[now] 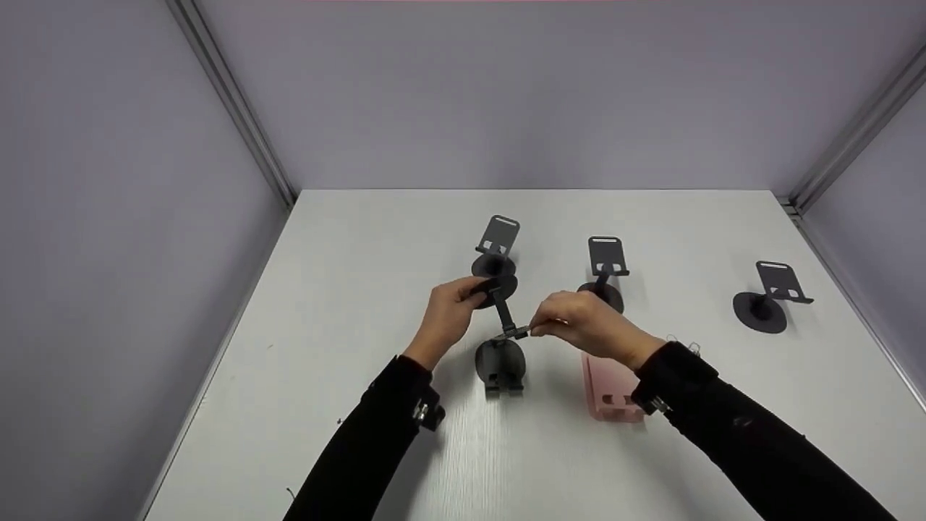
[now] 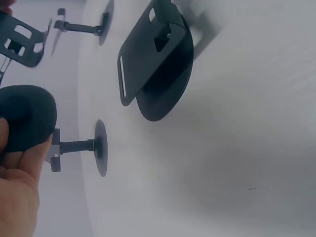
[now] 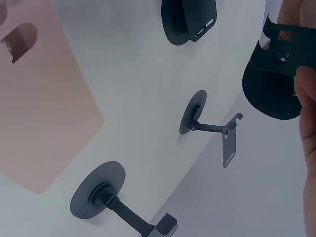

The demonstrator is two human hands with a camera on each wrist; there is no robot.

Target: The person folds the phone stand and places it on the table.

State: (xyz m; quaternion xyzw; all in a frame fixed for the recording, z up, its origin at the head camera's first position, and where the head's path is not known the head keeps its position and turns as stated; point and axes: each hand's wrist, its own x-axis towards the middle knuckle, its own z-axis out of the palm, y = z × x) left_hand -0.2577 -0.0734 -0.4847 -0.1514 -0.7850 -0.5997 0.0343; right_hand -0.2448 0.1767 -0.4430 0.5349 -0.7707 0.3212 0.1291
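Note:
Between my hands is a black phone stand, lifted over the table. My left hand grips the edge of its round base, thumb on one face and fingers behind. With thumb and fingers, my right hand pinches its phone plate, which has cut-outs and a curled lip. Just below, nearer the body, a folded black phone stand lies on the table with its plate over its base. Partly under the right wrist lies a pink phone stand, its lip toward the body.
Three dark phone stands stand unfolded toward the back: one behind the left hand, one behind the right hand, and one at the far right. Pale walls border the white table at the back and sides.

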